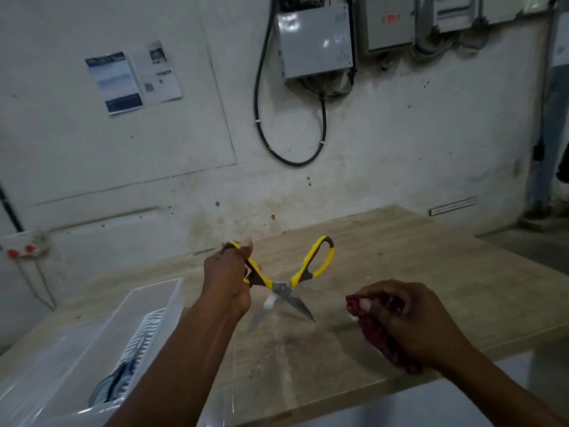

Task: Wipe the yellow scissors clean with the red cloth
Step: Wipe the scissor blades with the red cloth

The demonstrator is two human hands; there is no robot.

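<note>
The left hand (228, 278) grips one handle of the yellow scissors (286, 280), held open above the middle of the tabletop (431, 257), blades pointing toward the near edge. Just right of the blades (apart, not touching), the right hand (409, 318) clutches the bunched red cloth (381, 337).

One yellow scissors (283, 277), one red cloth (381, 331), two hands, one bin (92, 343).

Glossy metal blades on plastic-handled yellow scissors (284, 280), nubby red cloth (381, 337), matt scuffed wooden table (431, 266).
</note>
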